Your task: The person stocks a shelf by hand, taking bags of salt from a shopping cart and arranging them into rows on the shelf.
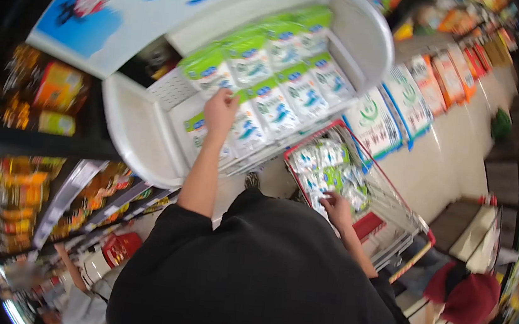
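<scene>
My left hand is over a white display bin, its fingers bent together beside a green-and-white packet. Whether it grips that packet is hard to see. Other plump packets of the same kind lie in rows in the bin. Over a shopping cart with a red rim, my right hand has its fingers partly spread. It hovers close to a heap of silvery, white and green packets in the cart and holds nothing that I can see.
A blue printed board rises behind the bin. Large white-and-green packs and orange packs line the floor at right. Shelves with bottles stand at left. One person in a dark red cap is at lower right, another person at lower left.
</scene>
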`<control>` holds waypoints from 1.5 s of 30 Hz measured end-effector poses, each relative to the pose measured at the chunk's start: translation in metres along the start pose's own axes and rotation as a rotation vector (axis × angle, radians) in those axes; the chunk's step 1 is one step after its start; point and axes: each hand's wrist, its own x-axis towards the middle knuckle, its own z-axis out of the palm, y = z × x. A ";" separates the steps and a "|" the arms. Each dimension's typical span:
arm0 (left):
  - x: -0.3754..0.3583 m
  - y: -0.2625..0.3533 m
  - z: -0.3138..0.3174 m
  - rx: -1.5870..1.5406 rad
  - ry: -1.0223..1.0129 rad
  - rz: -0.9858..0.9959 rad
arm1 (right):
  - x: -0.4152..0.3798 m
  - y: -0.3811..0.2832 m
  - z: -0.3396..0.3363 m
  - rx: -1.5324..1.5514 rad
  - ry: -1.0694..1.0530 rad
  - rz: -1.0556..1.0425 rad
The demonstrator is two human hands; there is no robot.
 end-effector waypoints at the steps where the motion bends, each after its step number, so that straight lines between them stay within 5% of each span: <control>1: -0.011 0.012 0.002 -0.015 -0.065 0.015 | 0.004 0.013 0.002 -0.058 0.038 -0.022; 4: -0.066 0.043 -0.001 0.073 -0.217 0.147 | 0.020 0.087 0.022 -0.079 0.058 0.017; 6: -0.086 0.050 0.003 0.209 -0.307 0.421 | 0.022 0.097 0.021 0.172 0.021 0.177; 7: -0.094 0.049 0.012 0.116 -0.230 0.615 | 0.034 0.116 0.023 0.227 0.020 0.207; 10: -0.103 0.045 0.019 0.267 -0.239 0.796 | 0.056 0.160 0.043 0.521 0.010 0.416; 20: -0.099 0.042 0.032 0.365 -0.298 0.799 | 0.241 0.248 0.102 0.871 0.213 0.758; 21: -0.099 0.041 0.033 0.382 -0.311 0.801 | 0.283 0.318 0.147 0.604 0.292 0.724; 24: -0.102 0.034 0.031 0.422 -0.340 0.815 | 0.336 0.279 0.129 0.512 0.510 0.926; 29: -0.108 0.028 0.027 0.409 -0.363 0.788 | 0.385 0.250 0.115 0.595 0.567 1.120; 33: -0.108 0.033 0.030 0.404 -0.374 0.812 | 0.393 0.265 0.113 0.662 0.697 1.077; 36: -0.111 0.034 0.027 0.428 -0.394 0.770 | 0.387 0.270 0.112 1.019 0.556 0.999; 39: -0.110 0.036 0.027 0.417 -0.394 0.769 | 0.383 0.271 0.130 0.973 0.738 0.842; 45: -0.108 0.037 0.028 0.410 -0.323 0.846 | 0.309 0.243 0.091 0.893 0.677 0.648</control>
